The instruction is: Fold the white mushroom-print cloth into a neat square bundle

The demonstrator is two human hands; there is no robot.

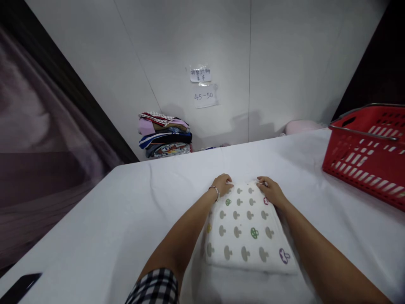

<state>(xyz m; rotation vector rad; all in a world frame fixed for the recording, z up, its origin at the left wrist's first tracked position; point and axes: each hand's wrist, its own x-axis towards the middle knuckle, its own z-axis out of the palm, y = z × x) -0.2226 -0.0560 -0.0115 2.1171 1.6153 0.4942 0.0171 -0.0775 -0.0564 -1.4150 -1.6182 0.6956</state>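
Observation:
A white cloth (245,230) printed with grey, green, yellow and purple mushrooms lies folded into a thick, layered rectangle on the white-covered table (133,219). At its far left corner, my left hand (222,184) pinches the edge between thumb and fingers. My right hand (271,192) holds the far right corner in the same way, its fingertips curled on the edge. Both forearms run along the sides of the cloth. Its near edge lies toward me, over more white fabric that I cannot tell apart from the table cover.
A red plastic basket (363,156) with a metal handle stands at the right. Beyond the far edge is a stack of folded clothes (166,135) against the wall. A pink object (302,126) shows at the back right. A dark phone-like object (22,287) lies front left.

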